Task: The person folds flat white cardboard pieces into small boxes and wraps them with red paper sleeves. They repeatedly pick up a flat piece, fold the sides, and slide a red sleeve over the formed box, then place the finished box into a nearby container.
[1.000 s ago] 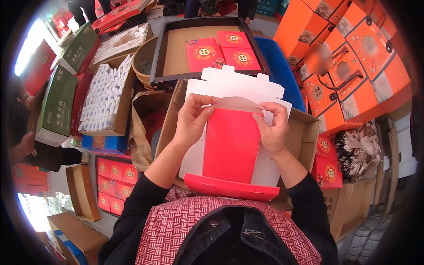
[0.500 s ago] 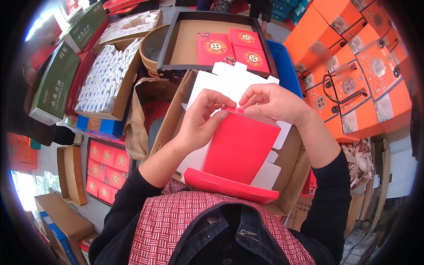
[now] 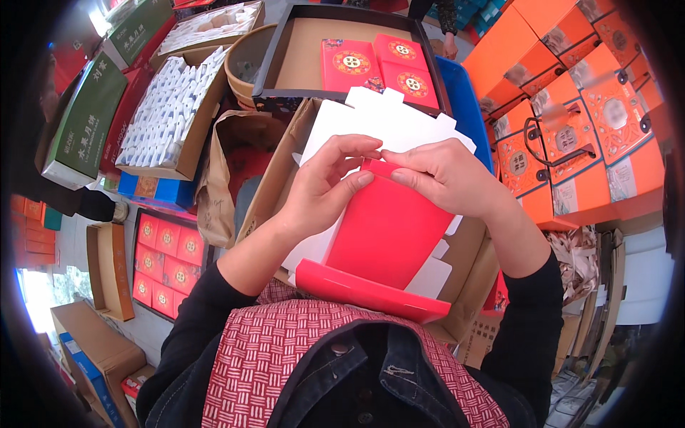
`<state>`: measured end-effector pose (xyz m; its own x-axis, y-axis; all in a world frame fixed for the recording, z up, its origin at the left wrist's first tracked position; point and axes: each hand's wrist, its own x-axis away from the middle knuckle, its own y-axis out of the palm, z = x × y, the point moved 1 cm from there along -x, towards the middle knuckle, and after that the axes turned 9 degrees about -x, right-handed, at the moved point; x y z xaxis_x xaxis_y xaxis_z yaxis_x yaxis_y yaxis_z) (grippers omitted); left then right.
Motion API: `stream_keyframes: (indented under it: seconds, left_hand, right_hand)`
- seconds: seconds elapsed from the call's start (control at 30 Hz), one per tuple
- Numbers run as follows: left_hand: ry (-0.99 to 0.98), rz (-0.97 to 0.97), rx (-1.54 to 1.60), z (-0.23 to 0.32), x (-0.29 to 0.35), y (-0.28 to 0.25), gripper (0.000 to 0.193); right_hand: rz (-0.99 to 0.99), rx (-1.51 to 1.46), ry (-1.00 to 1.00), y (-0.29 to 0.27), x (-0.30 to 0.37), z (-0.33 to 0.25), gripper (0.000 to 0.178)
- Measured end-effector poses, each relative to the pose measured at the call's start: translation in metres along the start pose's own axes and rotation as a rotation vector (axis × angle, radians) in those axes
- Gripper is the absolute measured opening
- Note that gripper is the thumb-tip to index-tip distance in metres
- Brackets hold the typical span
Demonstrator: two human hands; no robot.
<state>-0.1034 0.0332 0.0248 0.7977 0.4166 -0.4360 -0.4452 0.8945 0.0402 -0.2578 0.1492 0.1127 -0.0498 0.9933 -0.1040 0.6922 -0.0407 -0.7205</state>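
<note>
A red cardboard box blank (image 3: 382,228), partly folded, leans in front of my body with its near edge turned up. My left hand (image 3: 332,178) pinches the far left corner of its red panel. On the far edge of the same panel, my right hand (image 3: 446,178) presses with thumb and fingers; the fingertips of both hands nearly meet there. Beneath lie flat white box blanks (image 3: 382,121) with cut tabs, resting over an open brown carton (image 3: 464,285).
Beyond stands a dark-rimmed tray (image 3: 292,60) with several red printed boxes (image 3: 349,64). To the left are a paper bag (image 3: 217,192), a carton of white packets (image 3: 168,114) and green boxes (image 3: 85,121). Orange gift boxes (image 3: 564,143) are stacked at right.
My right hand has closed over the red panel's far edge, its thumb now lying on the panel. My left hand has shifted only slightly. The view has tilted a little.
</note>
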Motion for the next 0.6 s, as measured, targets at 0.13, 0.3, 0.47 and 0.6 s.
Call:
stream_keyframes:
  seconds: [0.13,0.3,0.47,0.6]
  left_hand:
    - [0.024,-0.001,-0.050,0.001,0.000,0.004,0.024]
    - [0.032,-0.003,-0.174,-0.002,-0.001,-0.002,0.013]
    - [0.008,-0.007,-0.173,-0.001,-0.002,-0.006,0.011]
    - [0.012,-0.005,-0.172,-0.003,-0.003,-0.004,0.009]
  right_hand:
    - [0.024,0.120,-0.093,0.005,0.001,0.004,0.023]
    - [0.076,-0.155,0.136,-0.009,0.014,0.013,0.027]
    - [0.206,-0.799,0.258,-0.018,0.064,0.032,0.027]
    - [0.315,-0.771,0.416,-0.004,0.068,0.031,0.027]
